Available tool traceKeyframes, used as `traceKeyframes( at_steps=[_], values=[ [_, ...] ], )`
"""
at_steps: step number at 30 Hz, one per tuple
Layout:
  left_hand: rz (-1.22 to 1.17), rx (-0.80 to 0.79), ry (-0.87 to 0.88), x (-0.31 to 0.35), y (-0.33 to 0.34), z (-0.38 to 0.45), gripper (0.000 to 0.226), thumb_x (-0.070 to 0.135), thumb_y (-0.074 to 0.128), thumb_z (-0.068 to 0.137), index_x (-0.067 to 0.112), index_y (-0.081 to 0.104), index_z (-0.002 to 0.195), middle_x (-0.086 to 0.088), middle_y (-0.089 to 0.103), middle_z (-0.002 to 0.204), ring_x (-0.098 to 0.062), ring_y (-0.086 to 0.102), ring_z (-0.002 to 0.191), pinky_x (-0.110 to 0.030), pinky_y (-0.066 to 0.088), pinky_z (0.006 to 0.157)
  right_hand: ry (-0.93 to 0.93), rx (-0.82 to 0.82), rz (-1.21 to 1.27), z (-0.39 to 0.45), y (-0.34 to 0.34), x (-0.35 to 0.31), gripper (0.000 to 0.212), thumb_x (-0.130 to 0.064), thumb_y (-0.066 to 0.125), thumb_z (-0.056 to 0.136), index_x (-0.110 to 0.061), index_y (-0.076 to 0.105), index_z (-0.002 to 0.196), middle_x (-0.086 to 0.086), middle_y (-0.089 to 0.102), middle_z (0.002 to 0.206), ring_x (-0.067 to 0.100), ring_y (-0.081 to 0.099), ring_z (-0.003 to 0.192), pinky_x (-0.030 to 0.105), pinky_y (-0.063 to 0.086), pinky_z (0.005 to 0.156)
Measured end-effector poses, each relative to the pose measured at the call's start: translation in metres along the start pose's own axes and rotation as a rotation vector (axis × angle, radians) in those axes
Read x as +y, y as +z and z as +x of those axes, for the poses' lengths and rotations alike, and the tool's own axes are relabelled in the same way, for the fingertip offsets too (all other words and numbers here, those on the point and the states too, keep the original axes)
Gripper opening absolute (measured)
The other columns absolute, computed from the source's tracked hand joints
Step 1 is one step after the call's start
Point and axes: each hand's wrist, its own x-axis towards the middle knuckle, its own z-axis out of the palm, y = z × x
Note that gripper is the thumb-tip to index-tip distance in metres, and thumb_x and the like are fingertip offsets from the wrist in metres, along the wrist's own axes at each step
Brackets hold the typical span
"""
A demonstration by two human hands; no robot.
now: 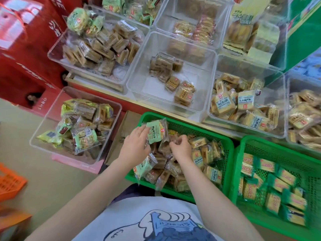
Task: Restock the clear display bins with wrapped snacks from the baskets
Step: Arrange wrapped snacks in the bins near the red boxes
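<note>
My left hand [134, 145] grips a light-green wrapped snack [156, 130], lifted above the left green basket [224, 141]. My right hand [180, 146] hovers over the pile in that basket, fingers curled, pinching a clear wrapper edge. The basket holds several brown, yellow and green wrapped snacks, one green pack [144, 166] lying below my left wrist. A clear bin [43, 126] on the floor to the left holds mixed green and brown packs. The middle clear display bin [137, 66] holds only a few brown packs.
A second green basket [243, 153] at right holds green-and-orange packs. More clear bins [55, 51] on the shelf are partly filled. Red cartons [26, 58] stand at left, an orange crate [10, 181] at the lower left, flattened cardboard [121, 136] beside the basket.
</note>
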Motion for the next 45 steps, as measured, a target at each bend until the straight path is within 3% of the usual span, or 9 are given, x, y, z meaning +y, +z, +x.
traceKeyframes(
  at_steps=[6, 13, 24, 29, 32, 36, 39, 42, 45],
  values=[
    [0.036, 0.150, 0.113, 0.042, -0.021, 0.040, 0.071, 0.024, 0.053, 0.098, 0.022, 0.017, 0.159, -0.003, 0.004, 0.168, -0.025, 0.003, 0.154, -0.048, 0.022, 0.121, -0.062, 0.108, 0.188, -0.032, -0.072, 0.003, 0.017, -0.025, 0.062, 0.094, -0.015, 0.049, 0.099, 0.006, 0.055, 0.089, 0.020, 0.048, 0.069, 0.034, 0.039, 0.063],
    [0.289, 0.188, 0.126, 0.051, -0.038, 0.072, 0.073, 0.034, 0.046, 0.100, 0.033, 0.005, 0.160, -0.007, -0.002, 0.168, -0.031, -0.001, 0.154, -0.048, 0.021, 0.118, -0.230, 0.156, 0.436, -0.014, -0.119, -0.076, 0.016, -0.028, 0.058, 0.100, -0.016, 0.048, 0.099, 0.009, 0.058, 0.094, 0.018, 0.055, 0.071, 0.027, 0.048, 0.060],
    [0.314, 0.191, 0.170, 0.038, -0.045, 0.066, 0.078, 0.015, 0.051, 0.091, 0.027, 0.016, 0.159, -0.013, 0.017, 0.164, -0.031, 0.006, 0.154, -0.046, 0.026, 0.117, -0.113, 0.091, 0.141, 0.062, -0.099, -0.140, 0.020, -0.031, 0.058, 0.099, -0.017, 0.050, 0.110, 0.008, 0.071, 0.102, 0.012, 0.066, 0.060, 0.026, 0.051, 0.056],
    [0.234, 0.221, 0.207, 0.029, -0.028, 0.062, 0.082, 0.014, 0.055, 0.088, 0.022, 0.016, 0.160, -0.013, 0.010, 0.166, -0.032, 0.001, 0.154, -0.048, 0.028, 0.117, -0.410, 0.320, -0.009, 0.027, -0.099, -0.125, 0.014, -0.020, 0.057, 0.096, -0.018, 0.061, 0.109, -0.005, 0.059, 0.107, 0.011, 0.056, 0.091, 0.015, 0.034, 0.069],
    [0.140, 0.140, 0.121, 0.021, -0.015, 0.047, 0.079, 0.018, 0.055, 0.093, 0.023, 0.013, 0.160, -0.009, 0.004, 0.168, -0.028, 0.001, 0.155, -0.046, 0.022, 0.119, -0.453, 0.178, 0.010, 0.006, -0.075, -0.092, 0.009, -0.014, 0.054, 0.098, -0.014, 0.063, 0.101, -0.003, 0.062, 0.093, 0.012, 0.060, 0.085, 0.023, 0.050, 0.076],
    [0.038, -0.016, -0.039, 0.000, 0.006, 0.020, 0.064, 0.022, 0.053, 0.096, 0.020, 0.028, 0.155, -0.012, 0.027, 0.161, -0.029, 0.022, 0.149, -0.051, 0.031, 0.115, -0.115, -0.171, -0.139, 0.009, -0.026, -0.046, 0.026, -0.028, 0.056, 0.098, -0.012, 0.060, 0.118, -0.003, 0.064, 0.107, 0.020, 0.067, 0.095, 0.044, 0.058, 0.090],
    [0.002, -0.050, -0.109, -0.015, 0.010, 0.007, 0.056, 0.026, 0.052, 0.096, 0.021, 0.038, 0.151, -0.009, 0.039, 0.153, -0.027, 0.033, 0.142, -0.045, 0.035, 0.111, 0.016, -0.248, 0.002, 0.011, 0.002, -0.038, 0.028, -0.035, 0.058, 0.100, -0.016, 0.052, 0.120, 0.000, 0.063, 0.104, 0.020, 0.069, 0.089, 0.042, 0.060, 0.085],
    [-0.021, -0.083, -0.152, -0.023, 0.008, -0.002, 0.056, 0.026, 0.051, 0.096, 0.022, 0.039, 0.150, -0.007, 0.043, 0.147, -0.025, 0.038, 0.136, -0.041, 0.040, 0.106, 0.095, -0.254, 0.164, 0.012, 0.016, -0.043, 0.024, -0.026, 0.062, 0.100, -0.013, 0.052, 0.118, 0.002, 0.065, 0.094, 0.014, 0.068, 0.070, 0.031, 0.060, 0.065],
    [-0.070, -0.156, -0.189, -0.027, 0.006, -0.006, 0.057, 0.026, 0.052, 0.096, 0.025, 0.036, 0.151, -0.007, 0.047, 0.137, -0.023, 0.048, 0.121, -0.036, 0.047, 0.094, 0.049, -0.232, 0.156, 0.015, 0.012, -0.039, 0.024, -0.020, 0.066, 0.097, -0.014, 0.056, 0.118, 0.002, 0.065, 0.103, 0.015, 0.069, 0.079, 0.031, 0.060, 0.063]
  ],
)
